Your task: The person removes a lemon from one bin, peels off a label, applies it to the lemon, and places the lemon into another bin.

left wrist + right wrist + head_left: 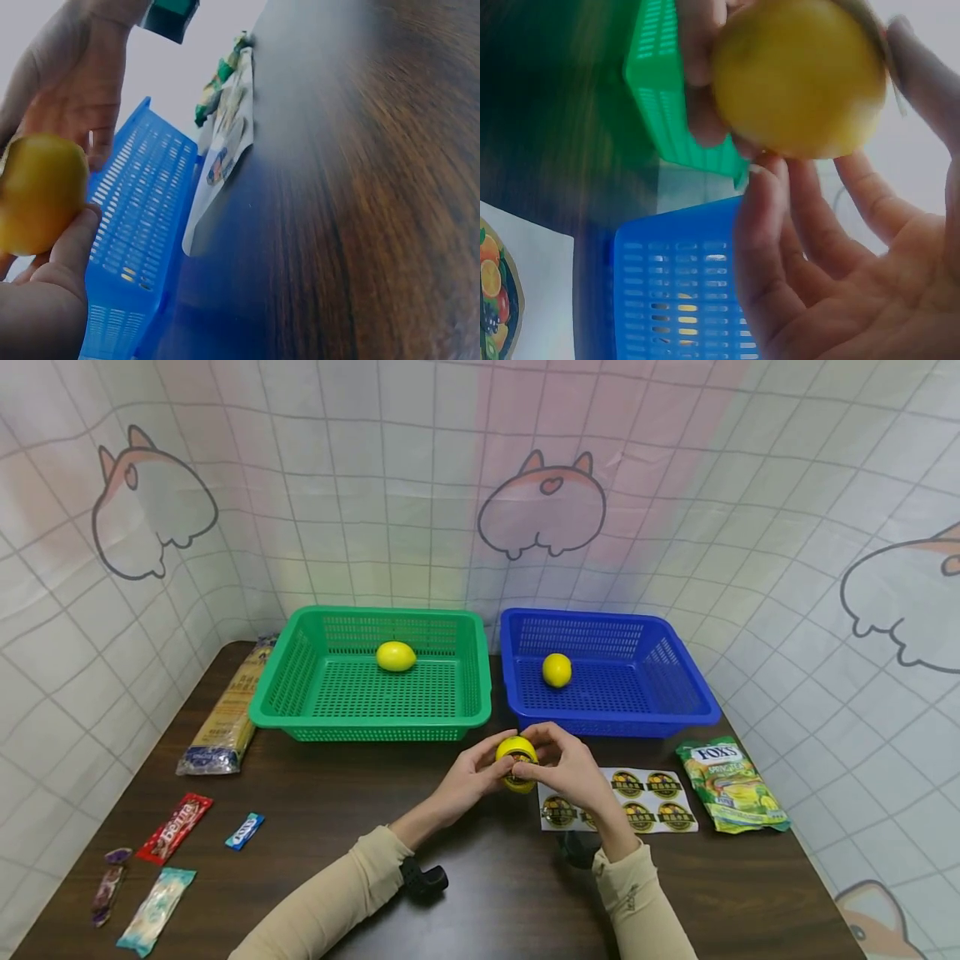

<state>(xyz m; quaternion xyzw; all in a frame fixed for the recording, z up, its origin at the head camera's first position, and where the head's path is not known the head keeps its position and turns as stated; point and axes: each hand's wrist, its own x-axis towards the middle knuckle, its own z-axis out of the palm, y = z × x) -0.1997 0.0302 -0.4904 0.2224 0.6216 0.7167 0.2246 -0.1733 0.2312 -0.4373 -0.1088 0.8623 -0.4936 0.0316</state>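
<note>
While the left hand [471, 777] curls round a lemon [516, 745] held above the table [480, 902], the right hand [573, 772] grips it too, 2 thumbs against its dark sticker [519, 757]. I see a label sheet [651, 800] lying partly behind the right forearm. Farther off, a green basket [367, 722] and a blue basket [611, 719] stand side by side, 1 yellow fruit [396, 657] in each, before a curtain [405, 460].

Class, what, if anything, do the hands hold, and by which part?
A lemon: the left hand grips its left side, the right hand its right, with both thumbs at the dark label on its near face.
</note>
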